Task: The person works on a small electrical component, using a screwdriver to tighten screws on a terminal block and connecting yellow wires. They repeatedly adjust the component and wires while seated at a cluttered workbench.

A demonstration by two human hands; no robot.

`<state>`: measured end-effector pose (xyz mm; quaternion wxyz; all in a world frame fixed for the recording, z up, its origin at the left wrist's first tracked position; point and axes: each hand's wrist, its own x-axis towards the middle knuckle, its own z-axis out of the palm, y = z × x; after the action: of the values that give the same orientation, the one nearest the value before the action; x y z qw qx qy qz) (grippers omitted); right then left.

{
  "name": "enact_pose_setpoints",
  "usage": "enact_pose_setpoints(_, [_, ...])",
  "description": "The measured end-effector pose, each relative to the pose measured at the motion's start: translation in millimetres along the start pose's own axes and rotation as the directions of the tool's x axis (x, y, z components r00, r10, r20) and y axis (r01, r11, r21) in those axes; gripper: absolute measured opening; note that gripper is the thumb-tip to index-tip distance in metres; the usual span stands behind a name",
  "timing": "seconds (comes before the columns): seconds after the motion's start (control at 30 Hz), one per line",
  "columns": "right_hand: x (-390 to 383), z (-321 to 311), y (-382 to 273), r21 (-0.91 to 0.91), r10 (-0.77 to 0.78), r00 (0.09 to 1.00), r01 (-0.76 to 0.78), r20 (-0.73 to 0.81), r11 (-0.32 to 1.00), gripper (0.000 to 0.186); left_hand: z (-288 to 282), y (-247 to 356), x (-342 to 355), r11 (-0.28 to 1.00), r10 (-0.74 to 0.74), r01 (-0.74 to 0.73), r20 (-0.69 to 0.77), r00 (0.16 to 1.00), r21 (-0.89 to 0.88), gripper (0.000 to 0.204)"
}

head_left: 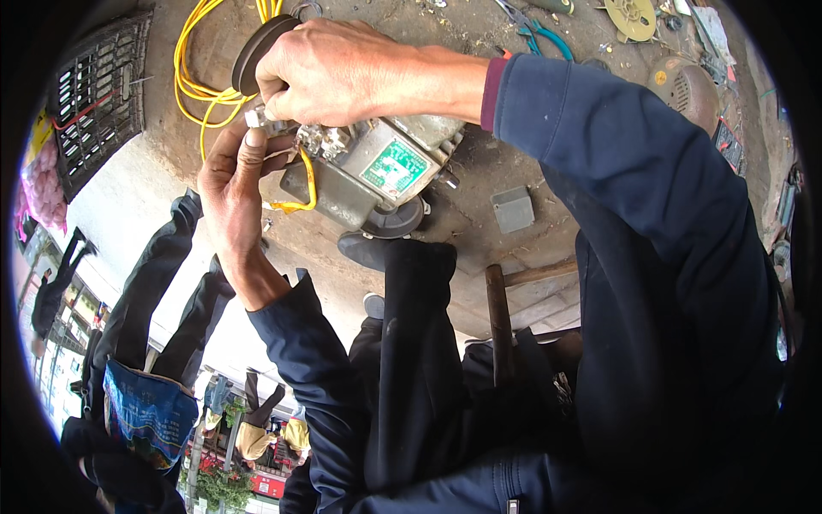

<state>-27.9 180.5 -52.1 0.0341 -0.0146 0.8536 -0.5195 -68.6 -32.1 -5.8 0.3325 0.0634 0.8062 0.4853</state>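
Observation:
A grey metal motor (338, 193) with a green label plate (396, 168) lies on the ground in front of me. My left hand (233, 184) is closed, its thumb and fingers pinching a small white piece (254, 117) beside the motor's open wiring end (324, 140). My right hand (330, 73) comes over the motor, closed, its fingertips right by that piece; what they grip is hidden. A dark round wheel (255, 53) stands just beyond my right knuckles. From the wiring end hangs a short yellow lead (307, 184).
A coil of yellow cable (184, 73) lies at far left, near a black plastic crate (101, 94). On the ground to the right sits a small grey box (513, 210). Teal-handled pliers (548, 38) lie farther off. A person (154, 283) stands at the left.

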Motion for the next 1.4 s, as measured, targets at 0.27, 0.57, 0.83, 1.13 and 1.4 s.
enact_pose_setpoints(0.27, [0, -1, 1, 0.021, -0.007, 1.0, 0.007, 0.004, 1.0, 0.023, 6, 3, -1, 0.999, 0.031, -0.03, -0.023, 0.999, 0.041, 0.032])
enact_pose_setpoints(0.57, [-1, 0, 0, 0.01, -0.007, 1.0, 0.007, 0.005, 1.0, 0.024, 7, 0, -2, 0.998, 0.053, -0.052, -0.028, 0.998, 0.043, 0.039])
enact_pose_setpoints(0.83, [-1, 0, 0, -0.009, -0.002, 1.0, 0.002, -0.004, 1.0, 0.023, 10, 3, -2, 1.0, 0.002, -0.002, -0.08, 0.997, 0.005, 0.034])
enact_pose_setpoints(1.13, [-1, -4, -4, 0.025, 0.011, 1.0, -0.011, 0.019, 1.0, 0.025, 25, 0, -5, 0.992, 0.108, -0.092, -0.204, 0.973, 0.088, 0.03])
enact_pose_setpoints(1.4, [-6, -9, -5, 0.068, 0.045, 0.999, -0.047, 0.022, 0.997, 0.025, 42, -12, -7, 0.974, 0.228, -0.212, -0.362, 0.904, 0.083, 0.019])
